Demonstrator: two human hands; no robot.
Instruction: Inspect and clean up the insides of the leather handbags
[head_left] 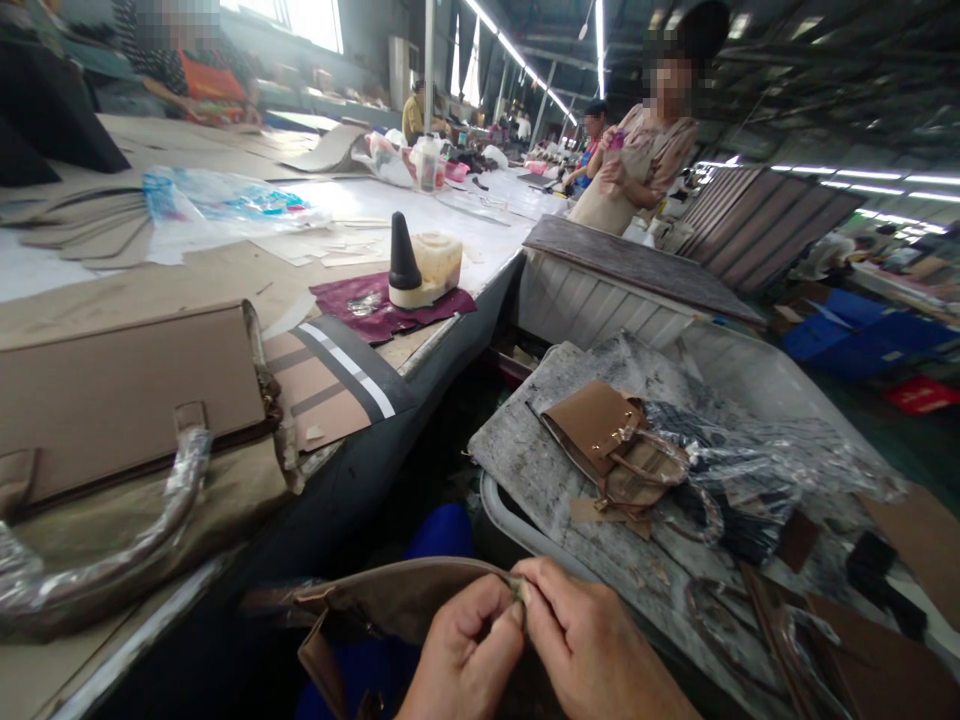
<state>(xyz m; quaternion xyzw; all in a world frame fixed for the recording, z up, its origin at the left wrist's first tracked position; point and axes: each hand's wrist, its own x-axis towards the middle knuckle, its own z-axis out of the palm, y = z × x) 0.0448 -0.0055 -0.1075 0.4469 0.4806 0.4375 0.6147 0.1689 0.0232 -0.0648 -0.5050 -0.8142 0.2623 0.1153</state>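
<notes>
A brown bag piece [397,590] with a curved upper edge is held low in front of me, above a blue garment. My left hand [472,640] is closed, its thumb and forefinger pinching the edge of this piece. Right beside it, my right hand [577,630] grips the same edge, and the fingertips of both hands almost meet there. What exactly lies between the fingertips is hidden. To the left, a larger taupe handbag [135,400] with a plastic-wrapped handle [172,520] lies on the worktable.
The worktable [285,270] holds a glue container [439,262], a black cone [403,255], maroon cloth [345,300] and a plastic bag [210,195]. At right, a grey board [525,440] carries a small brown handbag [592,425] and wrapped handles. A co-worker [637,160] stands beyond.
</notes>
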